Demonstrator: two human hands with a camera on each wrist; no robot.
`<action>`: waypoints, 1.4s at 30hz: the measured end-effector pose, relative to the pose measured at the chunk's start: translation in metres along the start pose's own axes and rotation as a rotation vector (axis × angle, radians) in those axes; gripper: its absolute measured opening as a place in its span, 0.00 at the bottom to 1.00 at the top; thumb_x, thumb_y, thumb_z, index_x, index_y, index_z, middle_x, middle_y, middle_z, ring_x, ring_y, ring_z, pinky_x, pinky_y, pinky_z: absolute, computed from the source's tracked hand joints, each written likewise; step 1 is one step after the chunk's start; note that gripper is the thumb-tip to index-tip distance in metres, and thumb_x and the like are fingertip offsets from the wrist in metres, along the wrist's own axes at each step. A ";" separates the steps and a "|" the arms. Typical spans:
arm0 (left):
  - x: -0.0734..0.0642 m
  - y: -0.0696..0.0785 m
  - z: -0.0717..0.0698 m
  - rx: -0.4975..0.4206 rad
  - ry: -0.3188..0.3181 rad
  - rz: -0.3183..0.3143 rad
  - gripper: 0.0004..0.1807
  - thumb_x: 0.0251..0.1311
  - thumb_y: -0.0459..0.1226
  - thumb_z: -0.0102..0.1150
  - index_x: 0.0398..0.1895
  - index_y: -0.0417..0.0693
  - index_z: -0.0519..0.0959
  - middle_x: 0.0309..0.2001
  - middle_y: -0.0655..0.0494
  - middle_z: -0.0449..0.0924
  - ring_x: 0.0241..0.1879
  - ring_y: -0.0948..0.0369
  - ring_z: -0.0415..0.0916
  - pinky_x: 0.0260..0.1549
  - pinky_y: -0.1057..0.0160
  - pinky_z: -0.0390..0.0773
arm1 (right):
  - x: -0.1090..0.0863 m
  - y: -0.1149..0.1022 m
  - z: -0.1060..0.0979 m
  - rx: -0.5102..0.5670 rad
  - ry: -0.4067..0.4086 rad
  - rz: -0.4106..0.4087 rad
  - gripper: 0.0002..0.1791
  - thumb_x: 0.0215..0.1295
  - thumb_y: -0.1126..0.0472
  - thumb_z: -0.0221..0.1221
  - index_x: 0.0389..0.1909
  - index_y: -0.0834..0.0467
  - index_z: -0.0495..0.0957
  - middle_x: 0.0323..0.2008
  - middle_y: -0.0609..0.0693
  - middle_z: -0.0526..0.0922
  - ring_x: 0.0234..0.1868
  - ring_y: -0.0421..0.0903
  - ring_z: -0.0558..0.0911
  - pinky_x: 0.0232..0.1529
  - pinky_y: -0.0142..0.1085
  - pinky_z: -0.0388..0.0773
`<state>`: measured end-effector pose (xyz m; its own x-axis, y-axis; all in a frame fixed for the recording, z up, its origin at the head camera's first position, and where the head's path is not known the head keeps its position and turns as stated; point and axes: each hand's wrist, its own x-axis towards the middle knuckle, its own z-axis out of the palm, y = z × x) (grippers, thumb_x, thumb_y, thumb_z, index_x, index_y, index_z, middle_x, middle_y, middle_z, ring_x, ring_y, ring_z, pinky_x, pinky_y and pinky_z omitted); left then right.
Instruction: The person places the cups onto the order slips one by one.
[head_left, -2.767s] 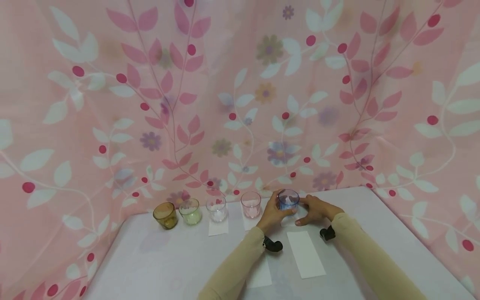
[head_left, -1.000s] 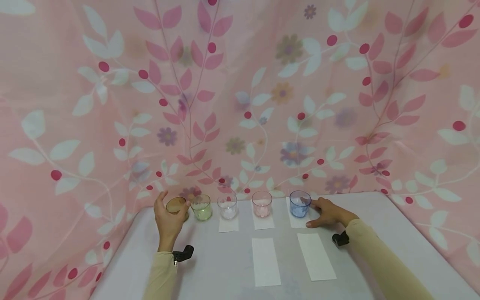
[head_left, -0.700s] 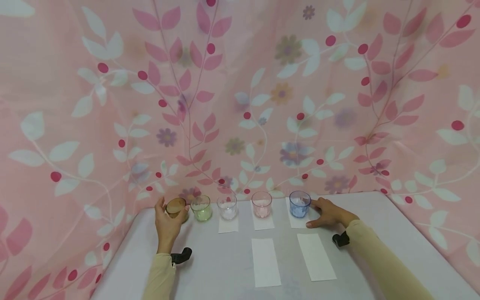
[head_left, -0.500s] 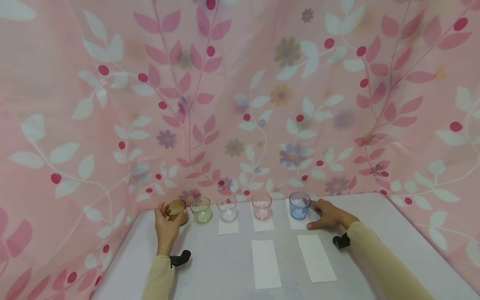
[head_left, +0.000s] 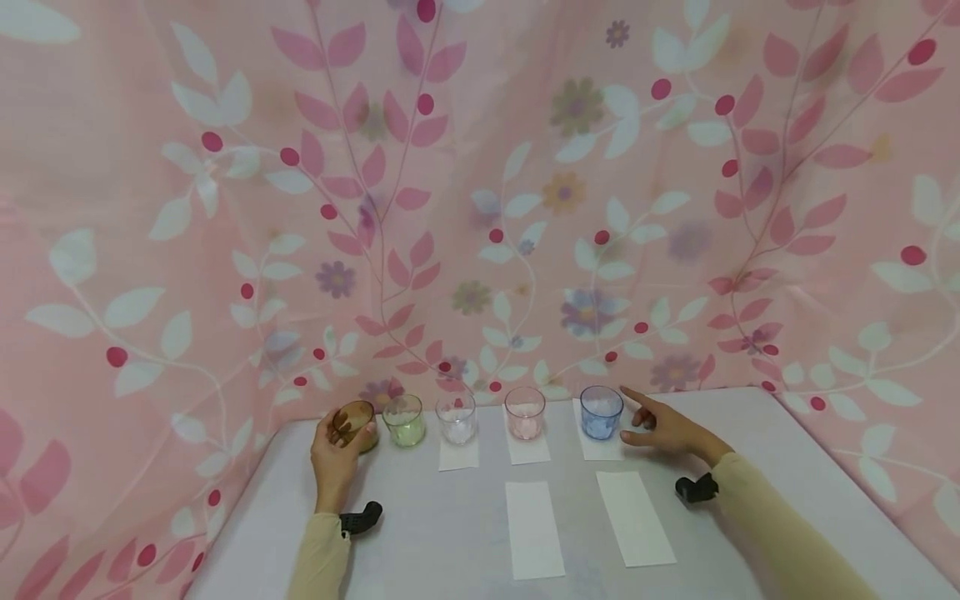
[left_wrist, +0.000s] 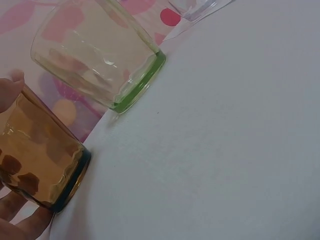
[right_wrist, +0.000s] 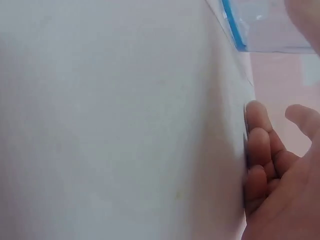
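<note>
At the lower left of the frame, the left hand [head_left: 334,467] has its grip round an amber tumbler [head_left: 358,428]. Rightward along the rear of the white tabletop [head_left: 435,542] stand green [head_left: 404,423], clear [head_left: 456,421], pink [head_left: 525,417] and blue tumblers [head_left: 601,416], the last three on white paper. Lower right, the right hand [head_left: 667,428] holds nothing, index finger extended just beside the blue tumbler. Two paper strips [head_left: 534,531] lie nearer, lower centre-right. Behind hangs a floral curtain [head_left: 480,183].

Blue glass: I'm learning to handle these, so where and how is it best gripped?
Probably around the blue glass below its rim, from the right: it stands upright, flaring upward, with the pink glass on its left and the right hand nearby.
</note>
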<state>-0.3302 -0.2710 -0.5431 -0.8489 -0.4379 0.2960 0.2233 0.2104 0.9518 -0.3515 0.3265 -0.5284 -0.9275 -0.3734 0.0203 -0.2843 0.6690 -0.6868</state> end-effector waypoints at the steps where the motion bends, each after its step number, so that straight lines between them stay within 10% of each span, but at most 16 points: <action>1: 0.000 0.000 -0.001 0.001 0.001 0.001 0.43 0.59 0.34 0.78 0.76 0.35 0.67 0.67 0.34 0.76 0.64 0.45 0.73 0.51 0.81 0.72 | -0.002 -0.001 -0.001 0.017 0.015 -0.011 0.55 0.66 0.48 0.73 0.84 0.61 0.52 0.42 0.50 0.78 0.40 0.43 0.73 0.42 0.32 0.72; 16: -0.003 0.019 -0.042 -0.068 -0.131 -0.022 0.36 0.59 0.32 0.79 0.71 0.38 0.74 0.63 0.39 0.82 0.58 0.59 0.84 0.50 0.78 0.82 | -0.050 -0.027 -0.008 0.157 0.168 -0.058 0.46 0.68 0.54 0.71 0.83 0.54 0.60 0.29 0.49 0.71 0.29 0.41 0.71 0.28 0.34 0.68; 26: -0.004 0.062 -0.073 -0.319 -0.576 0.223 0.35 0.65 0.15 0.58 0.76 0.24 0.62 0.69 0.41 0.79 0.66 0.54 0.80 0.58 0.65 0.84 | -0.088 -0.031 0.009 0.161 0.022 -0.178 0.49 0.61 0.57 0.75 0.81 0.54 0.63 0.27 0.49 0.71 0.26 0.43 0.70 0.24 0.32 0.65; 32: -0.010 0.098 -0.058 -0.458 -0.803 0.391 0.36 0.60 0.11 0.55 0.73 0.18 0.59 0.70 0.34 0.75 0.69 0.49 0.77 0.64 0.56 0.83 | -0.093 -0.054 0.025 0.097 -0.014 -0.276 0.51 0.57 0.55 0.78 0.81 0.47 0.64 0.27 0.51 0.72 0.25 0.42 0.70 0.24 0.28 0.64; 42: -0.038 0.120 0.006 -0.500 -1.046 0.337 0.38 0.59 0.17 0.65 0.73 0.23 0.63 0.68 0.40 0.78 0.66 0.48 0.80 0.67 0.51 0.81 | -0.086 -0.107 0.062 -0.196 -0.079 -0.305 0.62 0.49 0.29 0.77 0.83 0.37 0.58 0.34 0.43 0.73 0.35 0.35 0.69 0.32 0.28 0.63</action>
<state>-0.2739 -0.2235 -0.4411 -0.6380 0.5419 0.5471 0.4728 -0.2852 0.8338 -0.2259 0.2473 -0.5014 -0.7734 -0.6181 0.1408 -0.5929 0.6266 -0.5057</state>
